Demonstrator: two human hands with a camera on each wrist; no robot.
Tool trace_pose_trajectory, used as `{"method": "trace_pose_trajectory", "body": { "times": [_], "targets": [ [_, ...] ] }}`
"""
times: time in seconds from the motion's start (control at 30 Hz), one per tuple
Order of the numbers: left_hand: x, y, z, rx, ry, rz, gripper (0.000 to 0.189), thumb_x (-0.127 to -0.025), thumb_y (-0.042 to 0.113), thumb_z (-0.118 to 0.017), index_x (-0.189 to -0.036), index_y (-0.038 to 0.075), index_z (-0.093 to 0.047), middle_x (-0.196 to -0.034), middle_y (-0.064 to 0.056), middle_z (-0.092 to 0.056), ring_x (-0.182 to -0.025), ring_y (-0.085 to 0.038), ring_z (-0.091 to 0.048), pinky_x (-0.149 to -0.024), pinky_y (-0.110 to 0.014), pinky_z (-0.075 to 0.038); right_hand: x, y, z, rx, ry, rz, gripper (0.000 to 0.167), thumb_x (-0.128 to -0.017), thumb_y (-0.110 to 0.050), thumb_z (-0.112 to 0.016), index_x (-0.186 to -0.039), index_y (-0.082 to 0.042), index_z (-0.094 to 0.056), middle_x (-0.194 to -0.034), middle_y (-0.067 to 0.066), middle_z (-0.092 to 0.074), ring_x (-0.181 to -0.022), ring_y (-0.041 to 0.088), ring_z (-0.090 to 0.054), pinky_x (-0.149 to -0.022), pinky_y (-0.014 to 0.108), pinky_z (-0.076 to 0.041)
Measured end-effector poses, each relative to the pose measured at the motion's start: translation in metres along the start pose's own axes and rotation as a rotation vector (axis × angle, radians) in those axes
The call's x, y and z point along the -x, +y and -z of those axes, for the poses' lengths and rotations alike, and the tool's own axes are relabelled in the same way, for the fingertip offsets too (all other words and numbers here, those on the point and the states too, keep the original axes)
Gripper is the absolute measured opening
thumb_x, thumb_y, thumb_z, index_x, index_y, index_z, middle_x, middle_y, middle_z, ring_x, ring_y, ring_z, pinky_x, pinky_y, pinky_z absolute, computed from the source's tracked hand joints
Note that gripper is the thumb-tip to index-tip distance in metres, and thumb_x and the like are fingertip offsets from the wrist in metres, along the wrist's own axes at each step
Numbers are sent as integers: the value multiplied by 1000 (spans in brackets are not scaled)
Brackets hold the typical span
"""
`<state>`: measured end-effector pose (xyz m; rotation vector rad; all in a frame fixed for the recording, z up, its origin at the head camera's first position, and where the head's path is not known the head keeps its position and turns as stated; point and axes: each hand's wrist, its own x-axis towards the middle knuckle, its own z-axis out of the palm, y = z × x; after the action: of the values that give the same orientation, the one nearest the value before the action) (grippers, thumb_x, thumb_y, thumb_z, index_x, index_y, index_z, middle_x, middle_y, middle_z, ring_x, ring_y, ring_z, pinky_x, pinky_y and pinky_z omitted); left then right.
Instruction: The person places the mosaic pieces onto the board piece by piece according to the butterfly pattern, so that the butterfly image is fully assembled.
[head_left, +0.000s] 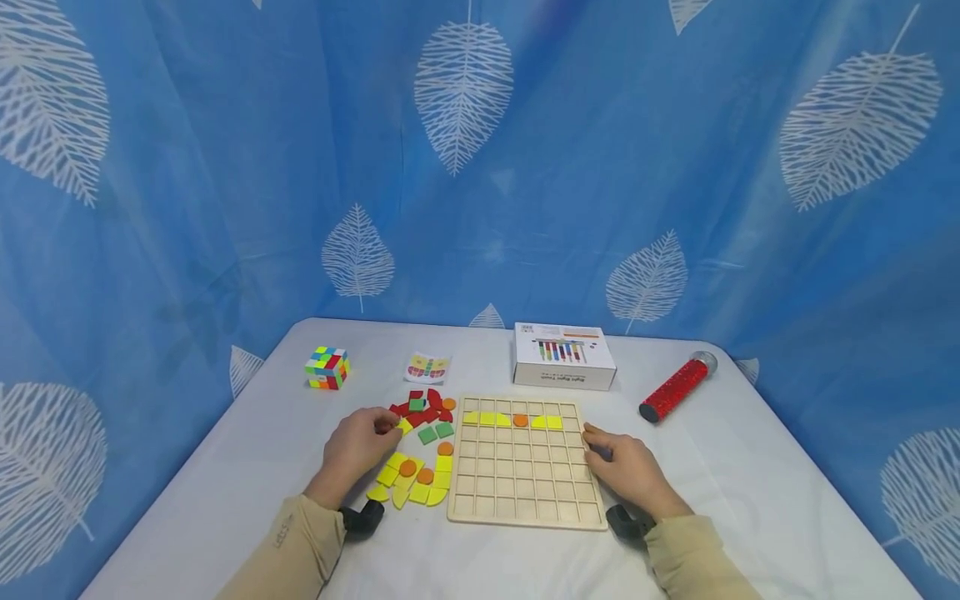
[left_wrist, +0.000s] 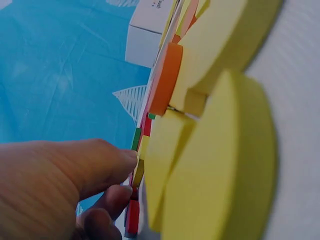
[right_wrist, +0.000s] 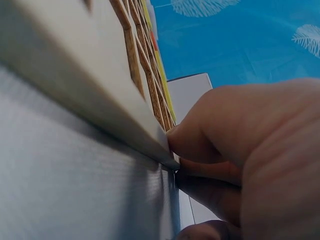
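My left hand (head_left: 358, 450) is at the pile of loose pieces left of the board, thumb and fingertips pinching a small yellow piece (head_left: 405, 426). In the left wrist view the thumb and curled fingers meet at that piece's edge (left_wrist: 141, 159); its full outline is partly hidden. My right hand (head_left: 632, 471) grips the right edge of the wooden grid board (head_left: 525, 523), thumb against the rim in the right wrist view. Along one upper row of the board lie yellow pieces (head_left: 487, 418) and an orange disc (head_left: 521, 421).
Red pieces (head_left: 433, 398), green squares (head_left: 427, 435) and several yellow pieces (head_left: 419, 493) lie left of the board. Behind them are a pattern card (head_left: 427, 368) and a puzzle cube (head_left: 327, 368). A white box (head_left: 564, 357) and a red tube (head_left: 675, 390) stand farther right.
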<state>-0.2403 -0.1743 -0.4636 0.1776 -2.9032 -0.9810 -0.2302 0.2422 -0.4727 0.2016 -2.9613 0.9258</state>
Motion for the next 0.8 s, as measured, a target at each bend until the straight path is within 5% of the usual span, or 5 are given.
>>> {"method": "trace_pose_trajectory", "body": {
  "times": [0.13,0.3,0.6,0.8],
  "targets": [
    [4,5,0,9,-33,-19,25,-90,24,-78,-113,14,-76,-96,0,-69,-85,-18,-58,-81,-37,-56,0,-1,0,2,-2,1,41,-95,-15,-67,-134,-1,-67,-146,10,-60,-140,38,-51,-112,56,-41],
    [8,14,-1,20,-168,-84,19,-87,31,-83,-103,23,-76,-91,7,-66,-84,-15,-57,-72,-31,-52,-1,-2,1,5,-12,-1,43,-96,-16,-67,-136,-1,-65,-147,10,-59,-140,38,-50,-112,56,-41],
    [18,24,-1,-78,-416,-397,30,-70,47,-93,-84,33,-71,-80,15,-62,-79,-11,-56,-68,-31,-48,0,-2,3,-21,-9,2,43,-96,-15,-67,-136,0,-65,-147,10,-58,-141,38,-49,-112,56,-41],
    [23,29,-1,-86,-465,-467,23,-73,43,-92,-79,34,-72,-74,15,-61,-75,-8,-56,-66,-29,-48,1,-1,2,-20,-2,8,42,-96,-14,-66,-135,0,-66,-147,11,-59,-140,38,-50,-113,57,-40]
  ]
}}
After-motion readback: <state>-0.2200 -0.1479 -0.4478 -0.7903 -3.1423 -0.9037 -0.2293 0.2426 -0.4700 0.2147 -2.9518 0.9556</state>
